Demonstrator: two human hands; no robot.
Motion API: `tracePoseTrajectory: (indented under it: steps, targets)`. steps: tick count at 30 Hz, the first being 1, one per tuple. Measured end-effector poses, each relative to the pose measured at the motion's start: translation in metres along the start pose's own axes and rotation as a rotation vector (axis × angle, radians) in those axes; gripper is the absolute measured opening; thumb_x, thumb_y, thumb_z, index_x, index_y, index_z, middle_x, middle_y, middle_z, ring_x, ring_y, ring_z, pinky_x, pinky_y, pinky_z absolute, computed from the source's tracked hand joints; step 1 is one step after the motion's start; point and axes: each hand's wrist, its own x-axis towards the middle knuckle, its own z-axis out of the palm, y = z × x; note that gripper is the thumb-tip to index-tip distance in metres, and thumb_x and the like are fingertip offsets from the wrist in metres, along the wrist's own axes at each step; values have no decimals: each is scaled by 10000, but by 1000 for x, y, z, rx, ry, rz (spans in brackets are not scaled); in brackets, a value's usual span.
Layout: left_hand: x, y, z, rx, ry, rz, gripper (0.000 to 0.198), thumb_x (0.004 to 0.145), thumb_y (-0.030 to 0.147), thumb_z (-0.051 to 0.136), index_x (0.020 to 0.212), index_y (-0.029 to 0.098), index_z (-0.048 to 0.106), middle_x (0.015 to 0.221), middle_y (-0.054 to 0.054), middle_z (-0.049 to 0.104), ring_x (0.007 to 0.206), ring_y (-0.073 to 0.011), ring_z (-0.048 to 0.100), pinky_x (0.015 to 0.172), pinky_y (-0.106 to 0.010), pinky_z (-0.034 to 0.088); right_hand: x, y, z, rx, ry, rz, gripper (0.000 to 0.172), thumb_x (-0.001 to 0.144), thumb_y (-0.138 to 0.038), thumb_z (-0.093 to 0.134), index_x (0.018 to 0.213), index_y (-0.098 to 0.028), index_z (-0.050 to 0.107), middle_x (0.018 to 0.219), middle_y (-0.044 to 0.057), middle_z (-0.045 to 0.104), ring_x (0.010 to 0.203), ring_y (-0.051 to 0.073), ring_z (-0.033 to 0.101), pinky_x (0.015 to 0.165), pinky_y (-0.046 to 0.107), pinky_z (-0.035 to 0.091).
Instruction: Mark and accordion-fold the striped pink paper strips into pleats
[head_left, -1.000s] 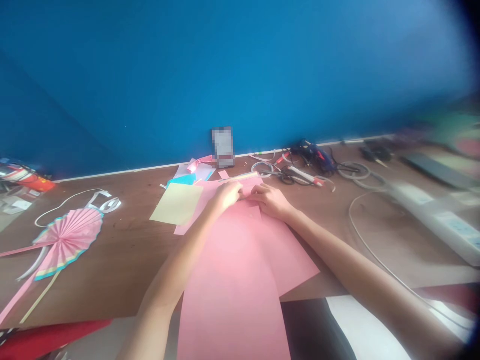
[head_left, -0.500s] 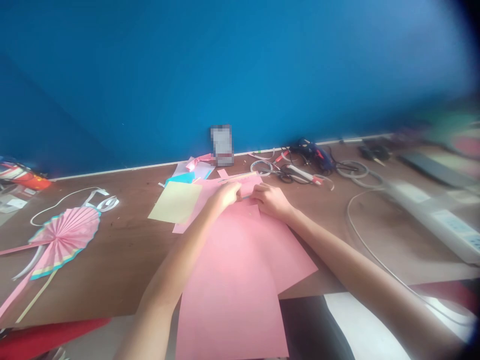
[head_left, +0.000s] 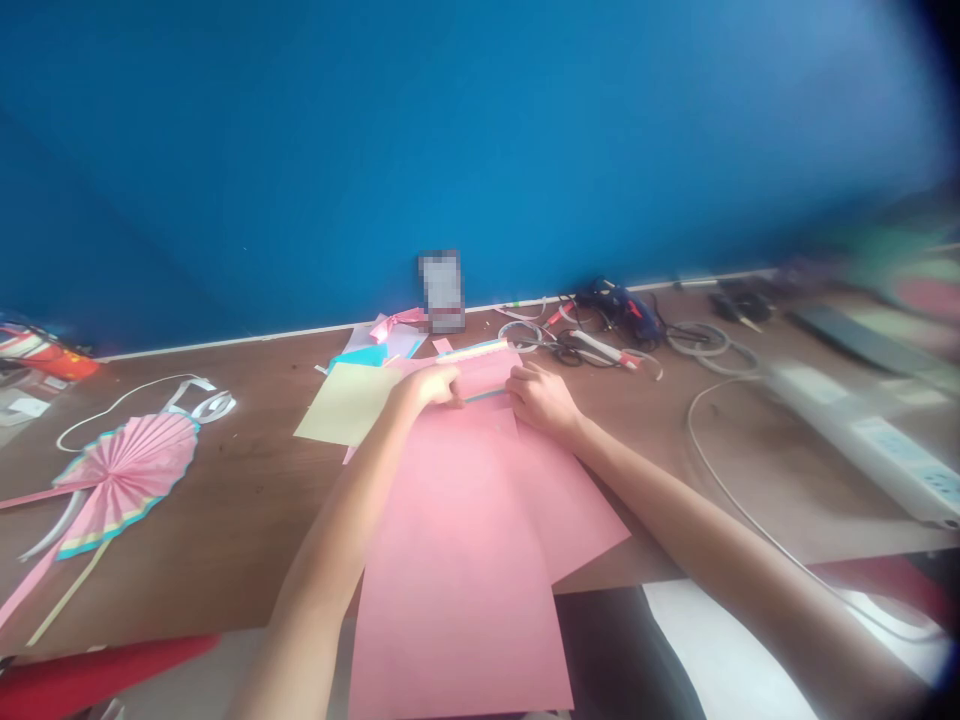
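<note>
A long sheet of pink paper (head_left: 457, 560) runs from the middle of the table over its front edge. Its far end is turned up into a narrow folded band with a blue edge. At the left end of this band is my left hand (head_left: 435, 384), its fingers closed on the paper. My right hand (head_left: 541, 396) pinches the band's right end, fingers curled. Just beyond the hands lies a pink strip edged in yellow and blue (head_left: 472, 350). Another pink sheet (head_left: 577, 505) spreads out beneath, to the right. A pale yellow sheet (head_left: 346, 402) lies left of my left hand.
On the left rests a pleated pink paper fan (head_left: 135, 480) with ribbons. A phone (head_left: 442, 290) leans on the blue wall. Cables and a glue gun (head_left: 619, 310) lie at back right, a white power strip (head_left: 870, 440) at far right. Blue paper (head_left: 360, 355) lies behind the yellow sheet.
My left hand has slid a little left and my right hand slightly up, so the hands are farther apart. More of the folded band and its blue edge shows between them.
</note>
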Motion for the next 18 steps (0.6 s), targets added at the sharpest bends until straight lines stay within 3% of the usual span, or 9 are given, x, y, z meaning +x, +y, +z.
tracePoseTrajectory:
  steps: [7, 10, 14, 18]
  targets:
    - [8, -19, 1, 24, 24, -54, 377, 664, 514, 724, 855, 197, 655, 846, -48, 688, 692, -188, 598, 532, -254, 366, -1, 6, 0, 9, -5, 30, 194, 825, -117, 485, 691, -184, 609, 815, 70, 612, 815, 189, 480, 574, 292, 270]
    - [6, -16, -1, 32, 23, -66, 384, 651, 524, 731, 830, 192, 663, 831, -62, 685, 702, -197, 601, 535, -255, 370, -2, 8, 1, 5, 15, 47, 203, 825, -114, 480, 681, -186, 604, 798, 75, 607, 816, 196, 482, 573, 294, 280]
    - [-3, -6, -5, 77, 9, -99, 409, 688, 528, 701, 897, 178, 674, 959, -90, 692, 770, -215, 619, 558, -262, 396, -2, 12, 3, 48, 64, -3, 187, 812, -91, 477, 727, -187, 614, 833, 79, 608, 839, 205, 495, 635, 293, 347]
    - [-15, 9, -9, 151, 57, -62, 288, 717, 357, 694, 946, 182, 674, 1016, -86, 696, 813, -211, 632, 610, -257, 427, -1, 18, 3, 189, 86, -114, 172, 841, -118, 499, 900, -181, 647, 912, 77, 619, 884, 209, 510, 781, 306, 405]
